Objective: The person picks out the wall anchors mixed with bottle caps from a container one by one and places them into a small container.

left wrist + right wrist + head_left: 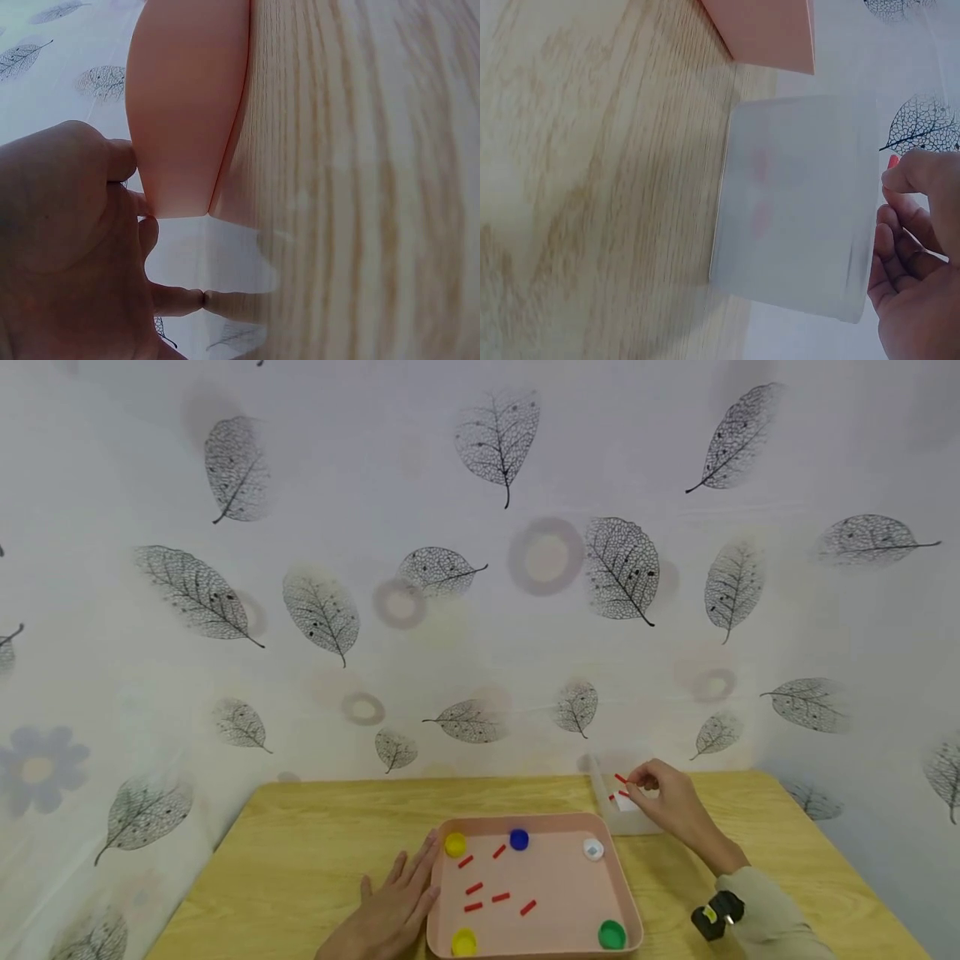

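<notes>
Red stick [621,778], tilted, above translucent box [810,255]

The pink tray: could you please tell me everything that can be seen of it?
This pink tray is rectangular, with rounded corners and raised walls, and looks like smooth plastic. It lies flat, open side up, on the wood-grain table. Six red sticks lie on its floor, with two yellow caps, a blue cap, a white cap and a green cap near its walls. The left hand touches its left side.

Pale beige right sleeve [772,914], black wrist camera [722,908], small yellow patch [708,913]
</notes>
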### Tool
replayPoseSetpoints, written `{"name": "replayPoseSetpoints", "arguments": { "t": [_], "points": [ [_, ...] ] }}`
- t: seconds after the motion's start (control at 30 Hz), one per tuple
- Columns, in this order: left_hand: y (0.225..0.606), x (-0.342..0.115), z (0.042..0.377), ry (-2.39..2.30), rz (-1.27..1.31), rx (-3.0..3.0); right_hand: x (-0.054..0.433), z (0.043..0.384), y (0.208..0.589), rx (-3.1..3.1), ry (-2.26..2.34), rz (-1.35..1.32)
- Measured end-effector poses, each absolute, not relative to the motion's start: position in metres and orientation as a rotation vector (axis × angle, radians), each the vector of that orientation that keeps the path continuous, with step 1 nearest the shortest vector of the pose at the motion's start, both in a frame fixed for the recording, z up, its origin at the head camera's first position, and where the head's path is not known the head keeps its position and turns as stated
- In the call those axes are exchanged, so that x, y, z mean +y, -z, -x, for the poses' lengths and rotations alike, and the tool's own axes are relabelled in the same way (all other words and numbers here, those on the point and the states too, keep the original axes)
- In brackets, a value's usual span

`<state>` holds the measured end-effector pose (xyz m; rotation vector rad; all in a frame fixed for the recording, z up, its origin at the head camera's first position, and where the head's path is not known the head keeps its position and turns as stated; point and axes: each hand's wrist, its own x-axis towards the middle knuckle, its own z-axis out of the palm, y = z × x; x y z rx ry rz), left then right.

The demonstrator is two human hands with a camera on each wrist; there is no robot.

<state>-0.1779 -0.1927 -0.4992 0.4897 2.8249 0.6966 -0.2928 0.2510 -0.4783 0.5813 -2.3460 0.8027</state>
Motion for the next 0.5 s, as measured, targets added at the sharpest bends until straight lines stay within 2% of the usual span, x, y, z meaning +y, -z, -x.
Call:
{"name": "replayPoseSetpoints", "arguments": {
  "t": [0.5],
  "points": [
    [0.4995, -0.1918, 0.1797, -0.697, -0.479, 2.806, 0.2548, 0.2988, 0.4821, -2.461, -0.816, -0.5]
  ]
}}
